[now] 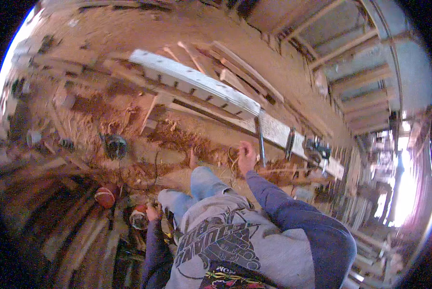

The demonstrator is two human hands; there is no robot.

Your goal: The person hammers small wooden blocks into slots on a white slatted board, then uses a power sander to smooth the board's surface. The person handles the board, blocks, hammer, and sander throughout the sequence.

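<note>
My left hand (153, 212) is low, beside my thigh, with its fingers curled. It is right next to a red and grey rounded thing (138, 217) that looks like a power tool; whether the hand grips it is unclear. My right hand (247, 157) is raised in front of my knees with the fingers bent in, and what they hold, if anything, is hidden. A thin pale cord (233, 164) loops beside it. Close to its right, a dark clamp bar (261, 139) slants down from a long pale timber beam (196, 83) with a row of dark notches.
A black tool (318, 148) rests at the beam's right end, near a second dark clamp (290, 143). Loose boards (249, 72) lie behind the beam. A red ball-like object (106, 196) sits at left by dark planks (66, 231). Wooden framing (360, 79) stands at far right.
</note>
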